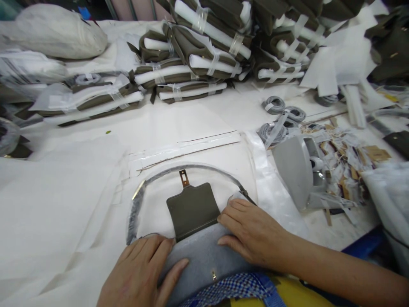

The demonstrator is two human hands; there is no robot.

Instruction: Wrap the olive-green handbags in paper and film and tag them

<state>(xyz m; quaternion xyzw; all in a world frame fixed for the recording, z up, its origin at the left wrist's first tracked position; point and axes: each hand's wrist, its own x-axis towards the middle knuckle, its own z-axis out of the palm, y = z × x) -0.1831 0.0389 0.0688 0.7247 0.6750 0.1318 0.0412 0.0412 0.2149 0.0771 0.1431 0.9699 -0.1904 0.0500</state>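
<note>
A handbag (204, 260) lies at the table's near edge, its body showing a grey, soft-looking surface with a small gold fitting (214, 275) low on it. The olive flap (193, 209) is folded back away from me and ends in a gold metal clasp (183, 177). Beyond it the strap (191, 166), partly wrapped in clear film, arches across the tabletop. My left hand (140, 268) grips the bag's left upper corner, thumb on the grey face. At the right upper corner, my right hand (249, 226) holds the edge with bent fingers and thumb.
Olive bags bundled with white foam and tape (204, 64) are stacked at the back. Coiled wrapped straps (275, 132), a grey tape dispenser (295, 170) and a heap of tags (348, 157) lie to the right. White sheeting (57, 204) covers the table (230, 111) at left.
</note>
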